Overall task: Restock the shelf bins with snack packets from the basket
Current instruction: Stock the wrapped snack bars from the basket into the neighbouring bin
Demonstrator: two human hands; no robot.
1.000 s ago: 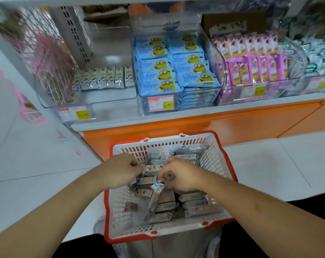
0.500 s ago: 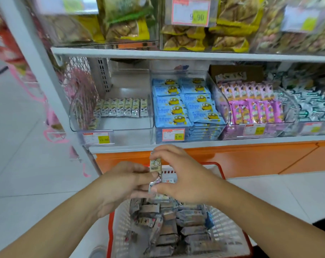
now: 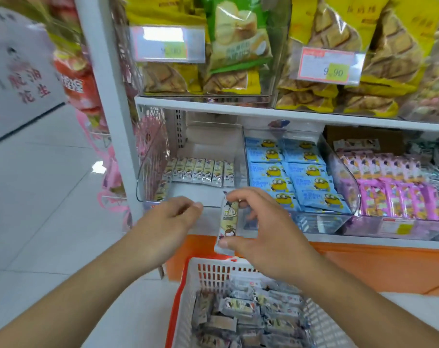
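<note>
The right hand (image 3: 268, 234) now pinches one snack packet (image 3: 228, 223) lifted clear of the basket (image 3: 188, 292) — left hand (image 3: 172, 217) has let go, loosely curled — ready for the clear bin (image 3: 150, 172).

Right hand (image 3: 266, 229) pinching packet (image 3: 228, 222); left hand (image 3: 173, 217) loosely curled, empty.

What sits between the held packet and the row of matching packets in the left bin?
Head view: only the bin's clear front lip and bare floor separate the packet in the right hand from the row.
</note>
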